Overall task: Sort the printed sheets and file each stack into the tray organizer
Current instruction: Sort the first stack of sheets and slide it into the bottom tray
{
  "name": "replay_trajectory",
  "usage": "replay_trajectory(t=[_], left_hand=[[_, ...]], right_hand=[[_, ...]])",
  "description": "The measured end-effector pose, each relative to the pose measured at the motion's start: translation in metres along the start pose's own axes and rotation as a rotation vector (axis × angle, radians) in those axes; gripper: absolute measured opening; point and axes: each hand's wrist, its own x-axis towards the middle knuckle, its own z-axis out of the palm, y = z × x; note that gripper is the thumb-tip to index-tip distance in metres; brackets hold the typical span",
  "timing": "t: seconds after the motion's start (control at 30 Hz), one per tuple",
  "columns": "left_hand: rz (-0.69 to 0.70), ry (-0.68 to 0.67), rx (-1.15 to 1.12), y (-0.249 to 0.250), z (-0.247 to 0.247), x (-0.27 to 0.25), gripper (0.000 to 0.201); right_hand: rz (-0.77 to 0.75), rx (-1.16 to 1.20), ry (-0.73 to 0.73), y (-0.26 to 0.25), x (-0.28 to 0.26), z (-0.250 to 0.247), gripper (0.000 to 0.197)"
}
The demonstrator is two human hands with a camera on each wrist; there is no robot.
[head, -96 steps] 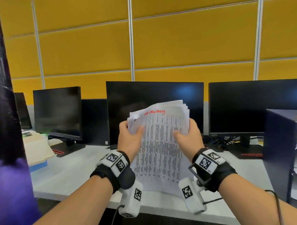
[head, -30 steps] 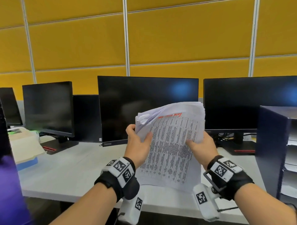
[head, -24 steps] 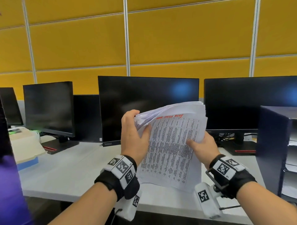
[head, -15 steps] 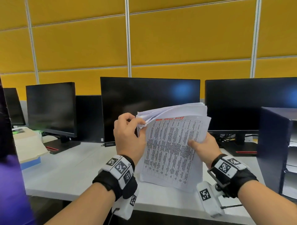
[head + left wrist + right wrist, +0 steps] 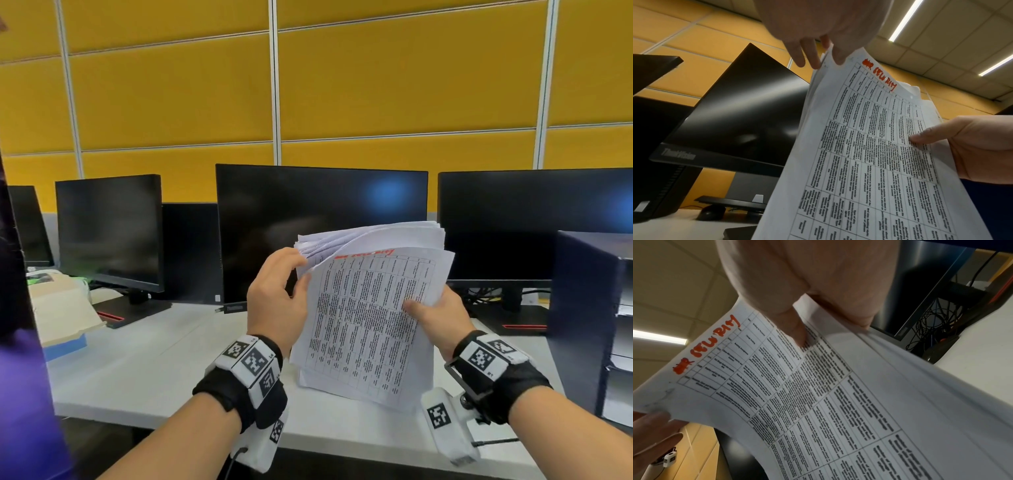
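Head view shows the sheets (image 5: 370,322) held upright above the counter (image 5: 144,370), between the two hands and in front of the middle monitor (image 5: 308,212). By my judgement the bundle is light but limp and slippery: loose pages bend under their own weight and slide against each other, so it wants a firm pinch along a side edge with the thumb across the front, and single pages are best peeled from a top corner. The front page carries a dense printed table in black with a red handwritten note across its top; the pages behind are fanned apart at the upper left corner.

The right hand (image 5: 435,315) clamps the right edge of the bundle, thumb pressed on the print and fingers behind. The left hand (image 5: 277,301) is at the upper left corner, its fingertips (image 5: 809,60) curled onto the edges of the fanned pages; whether it pinches one page or only riffles them I cannot tell.

At the right stands the dark blue tray organizer (image 5: 582,308), with paper in its slots. More monitors and a yellow panelled wall lie behind.
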Motion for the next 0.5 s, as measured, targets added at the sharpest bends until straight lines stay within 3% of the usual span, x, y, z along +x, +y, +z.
replay_trajectory(t=[0.1,0.23,0.4,0.5], left_hand=[[-0.083,0.001,-0.016,0.002,0.002,0.000,0.034],[-0.045,-0.004,0.060,0.004,0.004,0.000,0.018],[-0.055,-0.065,0.086,0.005,0.008,0.000,0.031],[-0.011,-0.004,0.134,0.003,0.011,0.001,0.020]], right_hand=[[-0.015,-0.007,-0.013,0.003,0.000,0.000,0.036],[-0.024,-0.005,-0.013,0.005,0.001,-0.001,0.035],[-0.018,-0.016,-0.024,0.007,0.002,-0.002,0.035],[-0.021,-0.009,-0.028,0.006,0.002,-0.001,0.036]])
